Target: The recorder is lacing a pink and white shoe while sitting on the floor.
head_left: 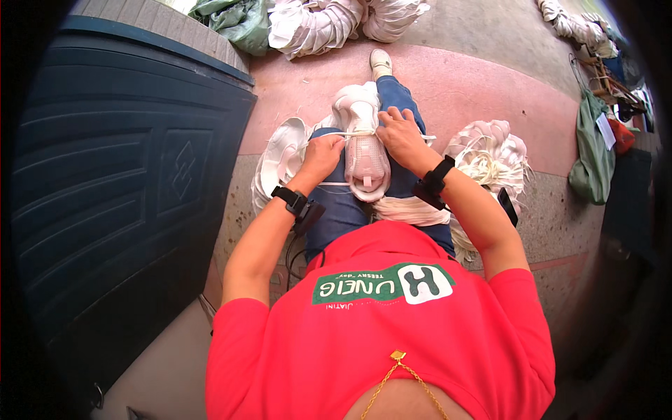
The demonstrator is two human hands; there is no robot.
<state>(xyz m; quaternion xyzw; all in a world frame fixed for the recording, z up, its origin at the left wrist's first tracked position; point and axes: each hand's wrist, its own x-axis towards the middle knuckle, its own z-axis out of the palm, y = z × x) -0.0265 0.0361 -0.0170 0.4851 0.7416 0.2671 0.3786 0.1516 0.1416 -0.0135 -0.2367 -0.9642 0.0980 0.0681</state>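
Note:
A white mesh shoe upper (367,164) lies lengthwise across my lap, between my two hands, its heel end toward me. A white shoelace (358,132) runs across its opening. My left hand (323,155) is closed in a pinch on the lace at the left side. My right hand (404,138) is at the shoe's right edge, its fingers bent in around the lace, with the fingertips partly hidden. A bundle of long cream laces (413,211) lies over my right thigh. Each wrist wears a black strap with a small box.
White shoe uppers (278,161) are stacked by my left leg. By my right leg sits a pile of uppers and laces (490,150). Bundled uppers (315,28) and a green sack (241,28) lie ahead. A dark blue panelled door (133,161) stands left; a green bag (592,150) hangs right.

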